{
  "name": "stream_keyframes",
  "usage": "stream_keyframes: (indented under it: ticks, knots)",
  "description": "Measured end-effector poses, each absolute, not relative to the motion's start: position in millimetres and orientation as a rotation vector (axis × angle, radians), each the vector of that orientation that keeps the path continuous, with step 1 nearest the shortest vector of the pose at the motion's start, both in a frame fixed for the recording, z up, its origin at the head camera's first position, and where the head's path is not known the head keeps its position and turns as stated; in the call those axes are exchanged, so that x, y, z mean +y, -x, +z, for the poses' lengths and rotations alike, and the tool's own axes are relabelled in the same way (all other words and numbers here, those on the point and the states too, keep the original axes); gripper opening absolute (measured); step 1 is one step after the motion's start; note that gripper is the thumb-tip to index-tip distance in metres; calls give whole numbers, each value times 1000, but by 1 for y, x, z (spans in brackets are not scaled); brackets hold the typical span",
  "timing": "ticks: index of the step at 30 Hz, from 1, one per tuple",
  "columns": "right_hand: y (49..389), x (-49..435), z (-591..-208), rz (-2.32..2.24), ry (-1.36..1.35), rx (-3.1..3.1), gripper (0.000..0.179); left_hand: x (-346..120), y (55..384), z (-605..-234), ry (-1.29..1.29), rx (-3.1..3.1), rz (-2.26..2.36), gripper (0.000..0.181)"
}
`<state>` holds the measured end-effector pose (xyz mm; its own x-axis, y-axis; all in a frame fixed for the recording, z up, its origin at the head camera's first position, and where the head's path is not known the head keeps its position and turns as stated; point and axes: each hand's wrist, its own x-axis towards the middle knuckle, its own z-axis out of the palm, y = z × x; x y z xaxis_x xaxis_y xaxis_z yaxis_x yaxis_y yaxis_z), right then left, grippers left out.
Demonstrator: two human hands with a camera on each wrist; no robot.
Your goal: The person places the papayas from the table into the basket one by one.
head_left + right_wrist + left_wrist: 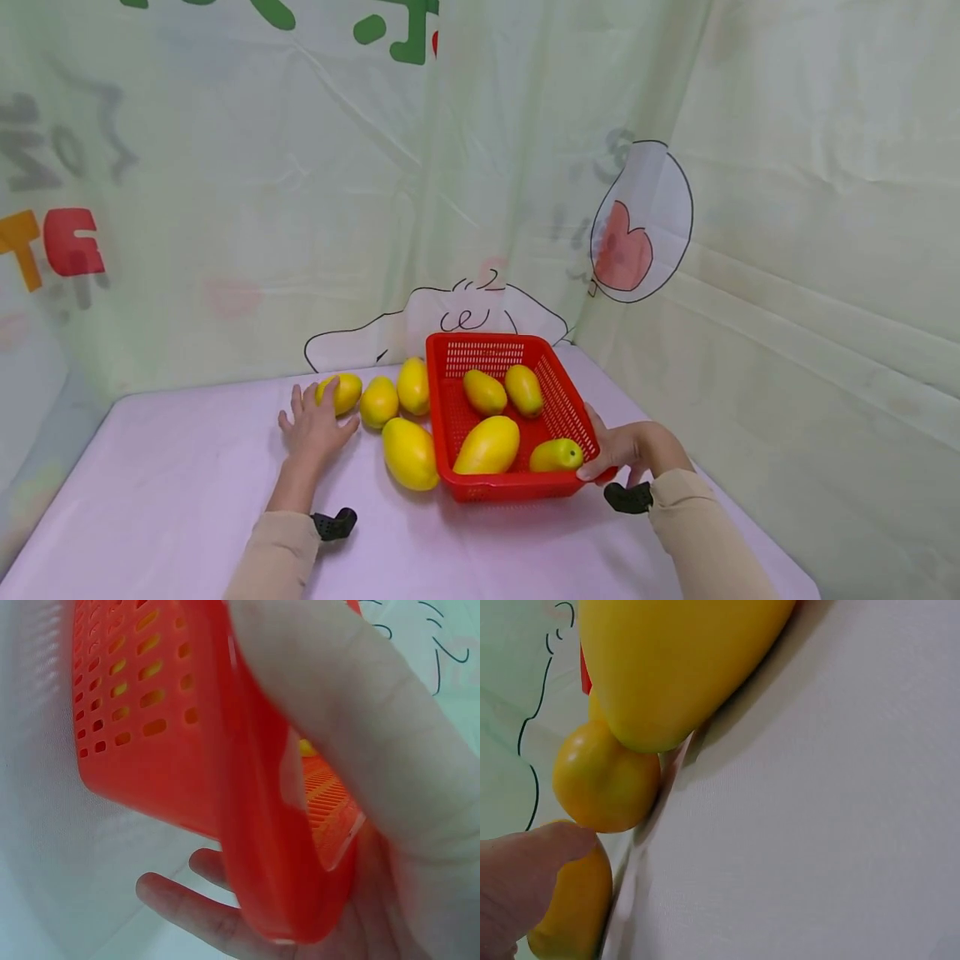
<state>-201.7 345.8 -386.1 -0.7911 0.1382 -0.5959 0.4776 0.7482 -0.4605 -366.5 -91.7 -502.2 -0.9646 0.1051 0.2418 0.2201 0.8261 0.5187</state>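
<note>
The left hand (315,423) hid part of the leftmost fruit (348,393), and the left wrist view's top edge cut off a larger fruit (679,664); in the right wrist view, the right hand (390,765) covered part of the basket (150,772). Grey marks (26,142) were too blurred to read

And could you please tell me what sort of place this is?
Probably a small curtained booth for tabletop work: pale green printed curtains hang beyond and beside a smooth pale lilac tabletop, which bears a red perforated plastic basket and yellow oval fruits.
</note>
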Motion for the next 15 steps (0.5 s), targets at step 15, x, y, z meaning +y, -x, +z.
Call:
stream_keyframes:
  ticks: [15]
  knots:
    - [196,339,-378,-853,-464,2397,127,-95,373,-518,233,-2714,-970,75]
